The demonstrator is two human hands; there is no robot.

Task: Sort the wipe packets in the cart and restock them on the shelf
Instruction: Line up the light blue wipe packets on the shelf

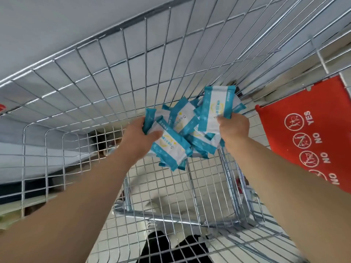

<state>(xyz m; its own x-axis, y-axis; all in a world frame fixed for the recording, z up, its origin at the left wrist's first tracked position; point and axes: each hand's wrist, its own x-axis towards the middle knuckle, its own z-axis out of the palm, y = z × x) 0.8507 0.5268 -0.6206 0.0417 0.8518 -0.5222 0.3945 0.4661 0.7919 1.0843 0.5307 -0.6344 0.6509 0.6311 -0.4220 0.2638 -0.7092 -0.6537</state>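
A wire cart (pixel 117 76) is viewed from above, with both arms extended into its basket. Several blue-and-white wipe packets (pixel 170 149) are gripped in the left hand (pixel 139 138) — the thumb is laid across the top packet and the fingers are curled beneath the bundle, which is fanned out towards the near right. A single packet (pixel 216 109) is pinched upright in the right hand (pixel 234 128), with the thumb pressed on its lower part and its far end raised above the rest. Between the two hands a loose heap (pixel 187 118) of the same packets is seen, overlapping at mixed angles; whether it rests on the basket's mesh or is partly borne by the hands cannot be told. All the packets are gathered inside the basket, towards its far wall. To the right, a red flap (pixel 322 95) printed with white YES and NO pictograms is set against the cart's side. Pale floor tiles (pixel 171 188) are seen through the mesh bottom, and dark trouser legs (pixel 157 247) are visible at the near edge.
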